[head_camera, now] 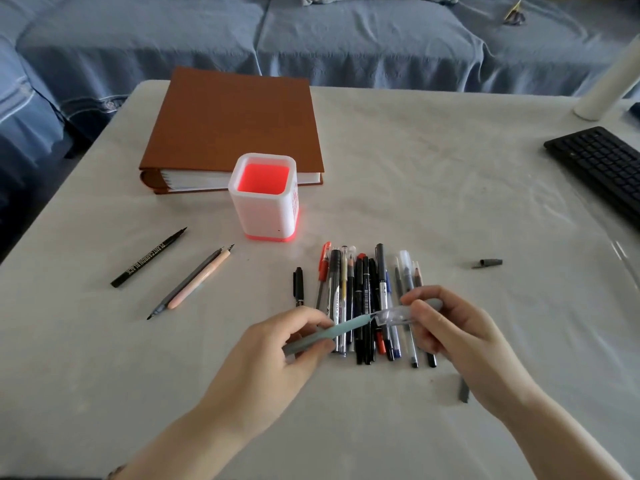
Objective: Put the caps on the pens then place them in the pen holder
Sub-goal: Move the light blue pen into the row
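Observation:
My left hand (277, 355) grips a pale teal pen (332, 332) by its barrel, tip pointing right. My right hand (450, 327) pinches a clear cap (394, 315), and the pen's tip sits just at the cap's mouth. Both hands hover over a row of several pens (367, 299) lying side by side. The white pen holder (263, 199), red inside, stands behind the row and holds nothing. A black pen (149, 258) and a grey and a peach pen (194, 282) lie uncapped at the left. A small black pen (298, 285) lies left of the row.
A brown binder (235, 126) lies behind the holder. A black keyboard (602, 168) sits at the right edge, a white roll (609, 77) behind it. A loose grey cap (488, 263) lies right of the row, another grey cap (463, 391) under my right wrist. A blue sofa (311, 36) runs along the back.

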Action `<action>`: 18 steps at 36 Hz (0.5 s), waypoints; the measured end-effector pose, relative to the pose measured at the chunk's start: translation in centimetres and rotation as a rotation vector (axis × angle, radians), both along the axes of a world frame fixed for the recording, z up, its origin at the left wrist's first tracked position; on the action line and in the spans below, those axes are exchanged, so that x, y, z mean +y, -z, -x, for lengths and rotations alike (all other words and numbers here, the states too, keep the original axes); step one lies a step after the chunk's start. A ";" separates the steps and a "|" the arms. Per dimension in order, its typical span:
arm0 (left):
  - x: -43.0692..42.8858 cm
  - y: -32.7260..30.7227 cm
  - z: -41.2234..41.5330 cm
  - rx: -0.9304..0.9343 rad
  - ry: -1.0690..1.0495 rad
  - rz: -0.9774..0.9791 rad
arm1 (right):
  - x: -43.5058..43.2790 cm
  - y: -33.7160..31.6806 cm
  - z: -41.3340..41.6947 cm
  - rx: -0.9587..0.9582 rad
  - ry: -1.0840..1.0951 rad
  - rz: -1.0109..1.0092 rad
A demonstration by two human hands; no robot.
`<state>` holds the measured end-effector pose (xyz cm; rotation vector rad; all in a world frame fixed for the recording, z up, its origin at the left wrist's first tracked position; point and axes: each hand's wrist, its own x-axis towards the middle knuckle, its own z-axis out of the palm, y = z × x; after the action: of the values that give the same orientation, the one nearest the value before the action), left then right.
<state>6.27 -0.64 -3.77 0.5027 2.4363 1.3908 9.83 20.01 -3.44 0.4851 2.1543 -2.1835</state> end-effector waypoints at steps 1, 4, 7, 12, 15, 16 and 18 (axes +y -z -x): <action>0.0 -0.1 -0.1 0.001 0.008 -0.004 | -0.1 -0.1 -0.1 -0.004 -0.013 0.000; 0.2 -0.3 -0.2 0.024 0.027 -0.008 | -0.4 -0.1 -0.2 -0.008 -0.070 -0.038; 0.4 -0.5 -0.4 0.062 0.027 -0.003 | -1.0 -0.1 -0.4 0.008 -0.128 -0.034; 0.4 -0.8 -0.4 0.103 -0.020 -0.009 | -0.7 0.3 -0.6 0.040 -0.008 0.013; 0.1 -0.7 -0.3 0.095 -0.052 -0.021 | 0.0 0.5 -0.7 0.057 0.081 0.067; 0.1 -0.6 -0.3 0.093 -0.056 -0.019 | 0.1 0.5 -0.8 0.061 0.079 0.077; 0.0 -0.5 -0.4 0.080 -0.054 -0.013 | 0.4 0.7 -1.2 0.083 0.057 0.085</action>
<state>6.69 -0.66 -3.25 0.5091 2.5234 1.4347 10.99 20.37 -4.17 0.4639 2.1019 -2.3542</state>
